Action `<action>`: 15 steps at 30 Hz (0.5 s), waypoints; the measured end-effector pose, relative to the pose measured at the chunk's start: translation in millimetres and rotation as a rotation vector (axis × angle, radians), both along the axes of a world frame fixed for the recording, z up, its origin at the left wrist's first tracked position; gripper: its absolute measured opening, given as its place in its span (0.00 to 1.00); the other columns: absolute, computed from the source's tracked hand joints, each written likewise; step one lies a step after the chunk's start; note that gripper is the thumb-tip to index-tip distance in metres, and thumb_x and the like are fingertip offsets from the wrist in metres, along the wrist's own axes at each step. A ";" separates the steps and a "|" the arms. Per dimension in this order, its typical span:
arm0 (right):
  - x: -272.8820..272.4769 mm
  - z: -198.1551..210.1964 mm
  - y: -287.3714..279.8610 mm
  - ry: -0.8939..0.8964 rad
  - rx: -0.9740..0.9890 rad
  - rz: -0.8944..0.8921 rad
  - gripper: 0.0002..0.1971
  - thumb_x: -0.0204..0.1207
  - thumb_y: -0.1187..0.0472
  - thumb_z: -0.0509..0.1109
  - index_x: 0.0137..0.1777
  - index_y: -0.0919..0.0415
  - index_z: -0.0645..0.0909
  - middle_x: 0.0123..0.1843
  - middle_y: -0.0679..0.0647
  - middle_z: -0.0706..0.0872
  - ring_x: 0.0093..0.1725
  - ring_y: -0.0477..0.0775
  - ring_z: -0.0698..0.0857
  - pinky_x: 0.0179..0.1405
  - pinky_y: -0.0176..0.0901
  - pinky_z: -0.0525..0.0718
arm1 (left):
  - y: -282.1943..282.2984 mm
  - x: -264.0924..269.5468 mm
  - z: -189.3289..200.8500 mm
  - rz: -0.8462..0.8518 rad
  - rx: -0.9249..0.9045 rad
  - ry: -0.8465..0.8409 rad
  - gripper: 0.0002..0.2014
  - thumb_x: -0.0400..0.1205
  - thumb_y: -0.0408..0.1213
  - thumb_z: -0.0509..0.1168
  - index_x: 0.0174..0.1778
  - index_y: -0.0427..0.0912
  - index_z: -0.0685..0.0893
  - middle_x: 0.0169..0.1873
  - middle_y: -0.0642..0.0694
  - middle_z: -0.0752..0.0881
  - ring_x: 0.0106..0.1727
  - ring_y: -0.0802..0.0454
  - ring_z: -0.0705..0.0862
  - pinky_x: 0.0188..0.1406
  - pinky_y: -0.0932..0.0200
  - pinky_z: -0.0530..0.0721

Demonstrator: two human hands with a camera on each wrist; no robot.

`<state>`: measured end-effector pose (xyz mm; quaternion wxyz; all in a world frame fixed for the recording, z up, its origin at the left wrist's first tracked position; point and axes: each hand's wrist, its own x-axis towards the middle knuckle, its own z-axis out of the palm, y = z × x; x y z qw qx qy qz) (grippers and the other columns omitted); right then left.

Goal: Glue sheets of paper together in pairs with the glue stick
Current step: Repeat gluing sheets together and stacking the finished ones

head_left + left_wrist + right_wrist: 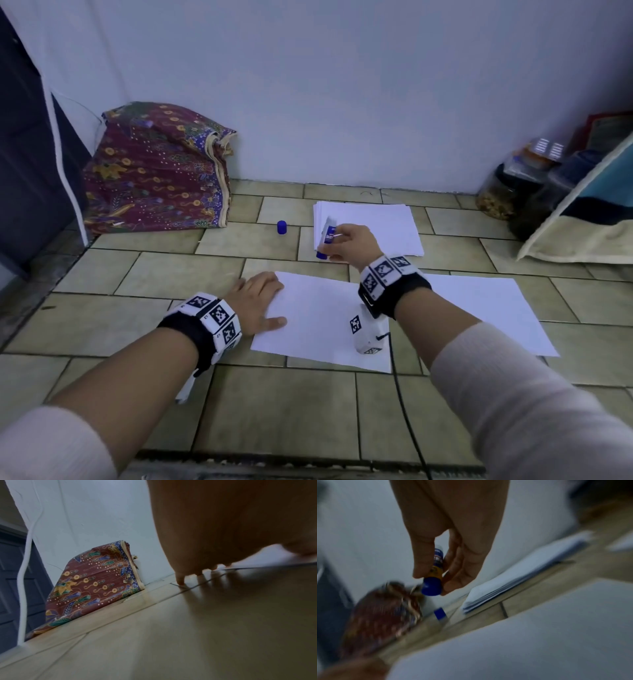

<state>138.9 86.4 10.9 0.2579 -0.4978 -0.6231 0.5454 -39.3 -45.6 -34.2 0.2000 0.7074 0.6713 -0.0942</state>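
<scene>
Your left hand [257, 303] lies flat, fingers straight, on the left edge of the near white paper sheet [318, 318], pressing it to the tiled floor [274, 411]. Past that sheet, your right hand [352, 245] pinches the uncapped blue-based glue stick [327, 238] above the corner of the white paper stack [376, 226]. Left of the stack stands the small blue cap [281, 227]. Right of the stack, a clear jar [496, 195] holds brownish contents. The right wrist view alone shows the stick's yellow label band [435, 570].
</scene>
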 end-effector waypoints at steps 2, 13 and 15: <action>-12.4 -1.9 5.8 -0.250 0.167 0.030 0.12 0.66 0.64 0.81 0.47 0.58 0.83 0.44 0.51 0.88 0.46 0.51 0.86 0.53 0.42 0.83 | 0.3 -2.5 -2.4 -0.023 -0.071 0.008 0.77 0.39 0.88 0.25 0.84 0.46 0.44 0.83 0.50 0.43 0.84 0.53 0.43 0.80 0.45 0.40; -79.1 -8.8 15.4 -0.549 0.366 0.230 0.10 0.73 0.65 0.71 0.54 0.65 0.80 0.46 0.58 0.82 0.50 0.57 0.82 0.39 0.40 0.78 | 10.0 -2.6 -12.4 0.034 -0.158 0.044 0.61 0.56 0.78 0.38 0.83 0.46 0.31 0.82 0.54 0.30 0.83 0.56 0.32 0.79 0.47 0.33; -85.3 -10.3 13.6 -0.611 0.385 0.295 0.12 0.74 0.64 0.70 0.56 0.67 0.80 0.51 0.60 0.85 0.53 0.59 0.83 0.42 0.41 0.80 | 10.2 -3.6 -12.6 0.037 -0.149 0.051 0.56 0.61 0.70 0.41 0.83 0.46 0.31 0.82 0.53 0.31 0.83 0.55 0.32 0.80 0.48 0.33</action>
